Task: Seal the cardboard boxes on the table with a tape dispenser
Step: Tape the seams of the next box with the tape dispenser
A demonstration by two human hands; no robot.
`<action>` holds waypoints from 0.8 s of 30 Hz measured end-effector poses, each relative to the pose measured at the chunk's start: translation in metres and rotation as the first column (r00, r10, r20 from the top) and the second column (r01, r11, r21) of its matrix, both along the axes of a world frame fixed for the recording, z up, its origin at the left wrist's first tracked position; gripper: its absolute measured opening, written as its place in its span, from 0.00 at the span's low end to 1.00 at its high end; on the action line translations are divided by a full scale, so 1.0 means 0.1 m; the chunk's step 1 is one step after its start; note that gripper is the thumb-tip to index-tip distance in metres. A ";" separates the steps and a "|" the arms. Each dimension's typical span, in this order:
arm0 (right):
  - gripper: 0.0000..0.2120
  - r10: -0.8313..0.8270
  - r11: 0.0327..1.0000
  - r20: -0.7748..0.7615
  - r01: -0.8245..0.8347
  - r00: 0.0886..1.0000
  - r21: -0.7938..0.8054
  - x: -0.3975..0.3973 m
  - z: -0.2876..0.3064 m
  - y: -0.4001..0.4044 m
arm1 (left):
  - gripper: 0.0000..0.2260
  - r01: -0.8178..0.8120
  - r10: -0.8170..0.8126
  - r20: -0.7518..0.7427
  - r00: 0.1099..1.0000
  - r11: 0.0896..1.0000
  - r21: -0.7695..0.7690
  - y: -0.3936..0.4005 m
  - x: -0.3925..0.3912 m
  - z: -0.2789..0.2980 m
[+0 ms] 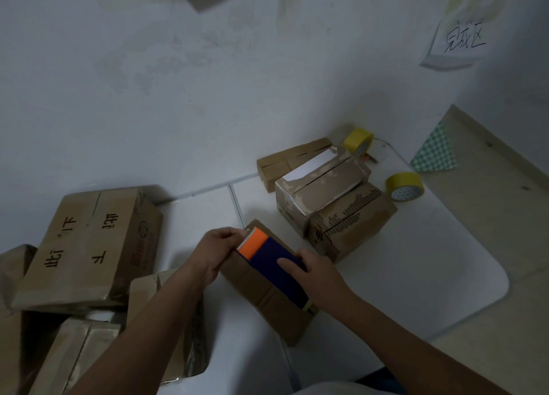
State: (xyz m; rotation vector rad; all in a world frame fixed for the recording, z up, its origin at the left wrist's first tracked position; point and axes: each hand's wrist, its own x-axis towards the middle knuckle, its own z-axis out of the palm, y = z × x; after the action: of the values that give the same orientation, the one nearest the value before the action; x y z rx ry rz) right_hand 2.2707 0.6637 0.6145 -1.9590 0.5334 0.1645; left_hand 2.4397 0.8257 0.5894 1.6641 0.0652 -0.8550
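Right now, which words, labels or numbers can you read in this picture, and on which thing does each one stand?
"完成区": handwritten on the paper sign taped to the wall.
"此订", "下", "上": handwritten on the large cardboard box, seen sideways, uncertain.
Red printing on that box's side: too blurred.
Black printing on the small box: unreadable.

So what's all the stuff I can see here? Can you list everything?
Tape dispenser: one, purple with orange front, on the box under the hands.
Box being taped: one, brown, middle of the white table.
Boxes at the back: three, brown, huddled near the wall.
Boxes on the left: several, brown, piled up.
Tape rolls: two, yellow, right of the back boxes.
Paper sign: one, white, on the wall.
Checked cloth: one, green, far right.
Left hand: pinching the dispenser's front end.
Right hand: gripping the dispenser.
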 end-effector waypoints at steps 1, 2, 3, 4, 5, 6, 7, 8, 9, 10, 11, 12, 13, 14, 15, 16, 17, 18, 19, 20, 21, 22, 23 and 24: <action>0.12 -0.006 1.000 -0.002 0.006 1.000 -0.015 -0.01 0.00 -0.02 | 0.05 -0.039 0.039 0.011 0.999 0.999 0.001 0.02 0.06 0.00; 0.13 -0.015 1.000 -0.006 0.015 1.000 -0.020 -0.04 0.00 -0.04 | 0.05 -0.075 0.075 0.027 0.997 0.997 0.013 0.05 0.13 -0.01; 0.13 -0.022 1.000 -0.014 0.022 1.000 -0.018 -0.06 -0.01 -0.06 | 0.06 -0.103 0.102 0.043 0.994 0.994 0.031 0.10 0.21 -0.02; 0.14 -0.027 1.000 -0.022 0.027 0.999 -0.013 -0.08 -0.02 -0.07 | 0.06 -0.123 0.121 0.054 0.991 0.991 0.048 0.14 0.27 -0.04; 0.15 -0.028 1.000 -0.034 0.028 0.999 -0.006 -0.09 -0.03 -0.08 | 0.07 -0.137 0.133 0.058 0.989 0.989 0.064 0.18 0.32 -0.07; 0.16 -0.029 1.000 -0.046 0.030 0.999 0.005 -0.10 -0.05 -0.08 | 0.07 -0.144 0.139 0.059 0.989 0.987 0.078 0.20 0.35 -0.11; 0.18 -0.033 0.999 -0.057 0.034 0.998 0.019 -0.09 -0.06 -0.08 | 0.07 -0.146 0.140 0.060 0.988 0.985 0.094 0.19 0.36 -0.14; 0.19 -0.039 0.999 -0.065 0.041 0.997 0.029 -0.08 -0.07 -0.07 | 0.07 -0.147 0.140 0.064 0.988 0.983 0.111 0.17 0.37 -0.16; 0.20 -0.045 0.998 -0.073 0.047 0.996 0.031 -0.07 -0.09 -0.07 | 0.07 -0.146 0.138 0.071 0.988 0.982 0.123 0.13 0.37 -0.18; 0.20 -0.050 0.998 -0.082 0.052 0.995 0.024 -0.06 -0.10 -0.08 | 0.08 -0.142 0.132 0.077 0.988 0.981 0.130 0.10 0.38 -0.19; 0.21 -0.056 0.998 -0.092 0.057 0.994 0.014 -0.04 -0.11 -0.09 | 0.08 -0.131 0.121 0.079 0.989 0.982 0.133 0.08 0.40 -0.19; 0.21 -0.061 0.998 -0.103 0.062 0.993 0.005 -0.03 -0.11 -0.11 | 0.08 -0.115 0.104 0.080 0.991 0.984 0.138 0.06 0.42 -0.20; 0.22 -0.063 0.998 -0.115 0.064 0.991 0.004 -0.02 -0.12 -0.12 | 0.08 -0.096 0.084 0.085 0.993 0.984 0.148 0.06 0.45 -0.21; 0.21 -0.066 0.998 -0.125 0.067 0.990 0.011 -0.02 -0.14 -0.11 | 0.07 -0.080 0.066 0.094 0.993 0.984 0.162 0.07 0.47 -0.23; 0.20 -0.067 0.997 -0.131 0.071 0.989 0.023 -0.01 -0.15 -0.10 | 0.08 -0.072 0.053 0.106 0.993 0.981 0.179 0.09 0.48 -0.26; 0.19 -0.064 0.997 -0.136 0.069 0.989 0.032 0.00 -0.16 -0.08 | 0.08 -0.070 0.048 0.116 0.992 0.978 0.198 0.10 0.50 -0.29; 0.17 -0.055 0.998 -0.139 0.060 0.989 0.032 0.01 -0.17 -0.06 | 0.08 -0.071 0.045 0.124 0.991 0.974 0.216 0.11 0.50 -0.33; 0.17 -0.042 0.999 -0.142 0.046 0.989 0.025 0.02 -0.18 -0.04 | 0.08 -0.072 0.044 0.127 0.991 0.970 0.231 0.11 0.51 -0.37; 0.17 -0.033 0.999 -0.147 0.036 0.989 0.019 0.03 -0.19 -0.04 | 0.08 -0.072 0.042 0.125 0.991 0.967 0.243 0.12 0.51 -0.41; 0.17 -0.031 0.999 -0.153 0.033 0.988 0.014 0.04 -0.19 -0.04 | 0.09 -0.070 0.041 0.119 0.992 0.965 0.252 0.11 0.51 -0.45; 0.18 -0.032 0.999 -0.158 0.034 0.987 0.010 0.05 -0.20 -0.05 | 0.09 -0.067 0.039 0.111 0.993 0.963 0.259 0.11 0.51 -0.48; 0.17 -0.035 0.999 -0.161 0.036 0.986 0.008 0.06 -0.20 -0.05 | 0.08 -0.061 0.035 0.103 0.994 0.963 0.263 0.11 0.52 -0.51; 0.17 -0.036 0.999 -0.162 0.038 0.986 0.011 0.07 -0.21 -0.05 | 0.08 -0.056 0.031 0.096 0.995 0.964 0.261 0.11 0.53 -0.53; 0.17 -0.038 0.999 -0.164 0.041 0.986 0.013 0.07 -0.22 -0.05 | 0.08 -0.050 0.027 0.093 0.995 0.966 0.255 0.11 0.54 -0.54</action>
State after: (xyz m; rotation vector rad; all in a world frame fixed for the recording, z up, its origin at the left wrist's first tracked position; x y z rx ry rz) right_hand 2.2781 0.6587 0.5929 -1.9273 0.6755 0.3058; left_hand 2.4939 0.8367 0.5352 1.9363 0.1523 -0.7671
